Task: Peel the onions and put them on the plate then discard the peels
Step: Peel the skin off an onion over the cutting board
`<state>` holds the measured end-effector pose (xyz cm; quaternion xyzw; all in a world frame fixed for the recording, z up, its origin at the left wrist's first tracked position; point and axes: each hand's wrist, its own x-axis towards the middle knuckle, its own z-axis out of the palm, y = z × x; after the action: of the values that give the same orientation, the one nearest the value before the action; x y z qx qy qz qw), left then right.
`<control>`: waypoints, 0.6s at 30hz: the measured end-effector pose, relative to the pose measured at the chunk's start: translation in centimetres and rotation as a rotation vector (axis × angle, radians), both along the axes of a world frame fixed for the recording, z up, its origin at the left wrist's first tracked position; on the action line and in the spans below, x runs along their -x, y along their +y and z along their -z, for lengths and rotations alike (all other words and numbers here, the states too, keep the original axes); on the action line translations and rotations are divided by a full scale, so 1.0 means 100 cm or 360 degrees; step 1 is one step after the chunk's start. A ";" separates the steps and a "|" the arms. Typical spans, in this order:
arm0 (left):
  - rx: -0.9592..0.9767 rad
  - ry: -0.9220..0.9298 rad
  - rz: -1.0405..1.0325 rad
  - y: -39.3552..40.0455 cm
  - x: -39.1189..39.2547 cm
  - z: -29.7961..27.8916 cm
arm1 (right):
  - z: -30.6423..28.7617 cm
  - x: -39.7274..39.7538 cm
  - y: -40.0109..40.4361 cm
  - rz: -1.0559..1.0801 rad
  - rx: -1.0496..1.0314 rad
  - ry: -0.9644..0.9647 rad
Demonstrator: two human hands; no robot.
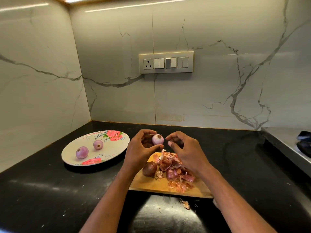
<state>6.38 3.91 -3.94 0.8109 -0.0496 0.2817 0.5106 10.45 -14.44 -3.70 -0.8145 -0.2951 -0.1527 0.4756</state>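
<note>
Two hands raised over a black desk [50,190], floral plate [116,145] bearing two peeled onions [82,152], wooden cutting board [156,184] under heaped peels [171,163] and one unpeeled onion [149,169], left hand [141,148] grip curled round a peeled onion [157,139], right hand [186,152] grip loosely curled, holding nothing visible.

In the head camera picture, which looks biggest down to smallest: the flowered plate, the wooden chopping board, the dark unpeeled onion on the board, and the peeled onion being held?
1. White oval flowered plate and wooden chopping board: alike, and the board is partly hidden, so unranked.
2. Dark brown unpeeled onion.
3. Pale purple peeled onion in the left hand, slightly smaller.
</note>
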 end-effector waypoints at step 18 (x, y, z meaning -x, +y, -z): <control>-0.0151 0.0044 0.0123 -0.002 0.000 -0.001 | -0.002 0.003 -0.002 0.0152 0.0200 -0.0520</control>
<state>6.41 3.68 -3.79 0.8355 -0.0870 0.2478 0.4827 10.14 -14.68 -3.53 -0.8201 -0.3384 -0.2865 0.3617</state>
